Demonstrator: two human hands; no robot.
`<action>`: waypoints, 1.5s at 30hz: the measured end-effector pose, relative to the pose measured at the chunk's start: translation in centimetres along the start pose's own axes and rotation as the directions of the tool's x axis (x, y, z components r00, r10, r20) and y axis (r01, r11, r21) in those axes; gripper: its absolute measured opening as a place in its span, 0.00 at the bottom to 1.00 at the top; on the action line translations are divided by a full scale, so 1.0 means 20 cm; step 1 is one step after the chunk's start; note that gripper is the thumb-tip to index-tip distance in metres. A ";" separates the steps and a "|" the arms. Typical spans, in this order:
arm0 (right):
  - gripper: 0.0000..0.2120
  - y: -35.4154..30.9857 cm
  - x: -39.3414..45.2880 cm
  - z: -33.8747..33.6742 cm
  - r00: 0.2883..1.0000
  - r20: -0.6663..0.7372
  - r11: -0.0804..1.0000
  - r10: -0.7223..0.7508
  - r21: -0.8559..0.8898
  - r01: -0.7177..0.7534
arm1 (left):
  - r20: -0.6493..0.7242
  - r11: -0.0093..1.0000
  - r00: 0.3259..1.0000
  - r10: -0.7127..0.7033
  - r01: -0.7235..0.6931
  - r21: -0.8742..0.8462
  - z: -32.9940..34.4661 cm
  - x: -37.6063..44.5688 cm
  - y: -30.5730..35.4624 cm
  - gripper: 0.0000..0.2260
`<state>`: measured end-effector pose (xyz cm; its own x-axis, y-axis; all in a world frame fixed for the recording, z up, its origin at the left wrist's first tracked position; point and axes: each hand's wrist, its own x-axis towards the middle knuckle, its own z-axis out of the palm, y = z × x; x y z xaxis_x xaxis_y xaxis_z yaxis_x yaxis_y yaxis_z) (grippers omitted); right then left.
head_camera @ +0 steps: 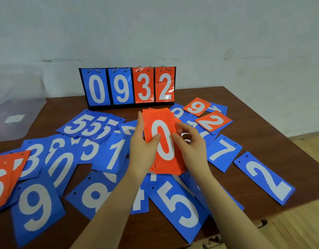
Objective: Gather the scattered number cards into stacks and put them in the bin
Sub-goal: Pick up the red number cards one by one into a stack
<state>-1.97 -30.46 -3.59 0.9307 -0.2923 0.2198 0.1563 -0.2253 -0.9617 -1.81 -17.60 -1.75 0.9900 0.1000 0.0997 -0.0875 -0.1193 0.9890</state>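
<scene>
I hold a stack of orange number cards, a white 0 on top, above the middle of the table. My left hand grips its left edge, thumb lying across the 0. My right hand holds the right edge with curled fingers. Several blue cards lie scattered around: a 5 and a 2 near me, a 7 to the right, a 9 at the lower left. Orange 9 and orange 2 cards lie at the right rear. A clear plastic bin stands at the far left.
A flip scoreboard reading 0 9 3 2 stands upright at the back of the brown table. More orange cards lie at the left edge. The table's right edge drops to a wooden floor. A pale wall is behind.
</scene>
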 end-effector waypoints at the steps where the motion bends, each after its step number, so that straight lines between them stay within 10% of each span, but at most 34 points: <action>1: 0.13 0.01 0.03 -0.03 1.000 -0.026 1.000 0.002 -0.001 -0.002 | 0.006 1.000 1.000 0.004 -0.004 0.004 0.02 0.02 0.00 0.32; 6: 0.14 0.14 0.31 -0.23 0.981 -0.194 0.965 0.003 -0.257 -0.054 | 0.056 1.000 0.998 0.002 -0.002 0.007 0.12 0.16 0.01 0.32; 10: 0.23 0.33 0.51 -0.33 0.967 -0.073 0.561 0.246 -0.802 -0.203 | 0.039 1.000 0.999 -0.019 0.019 0.020 0.17 0.26 -0.01 0.32; 13: 0.22 0.38 0.55 -0.35 0.972 0.021 0.439 0.236 -0.894 -0.087 | 0.024 0.998 0.998 -0.056 0.056 0.028 0.19 0.32 -0.05 0.31; 21: 0.15 0.30 0.39 -0.30 0.926 0.367 0.618 0.082 -0.748 0.242 | -0.049 0.989 0.995 -0.090 0.095 0.112 0.10 0.36 -0.13 0.31; 34: 0.36 0.33 0.72 -0.28 0.951 0.014 0.499 0.308 -0.854 -0.149 | 0.025 0.990 0.996 -0.087 0.084 0.110 0.16 0.44 -0.13 0.31; 45: 0.10 0.24 0.60 -0.21 0.987 -0.141 0.946 -0.076 -0.322 0.027 | 0.000 0.995 0.999 -0.036 0.036 0.094 0.11 0.42 -0.12 0.31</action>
<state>8.60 -38.89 -4.85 0.8605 -0.4022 0.3127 0.0661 -0.5206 -0.8513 6.88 -18.55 -3.58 0.9925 0.1047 0.0638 -0.0409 -0.2081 0.9773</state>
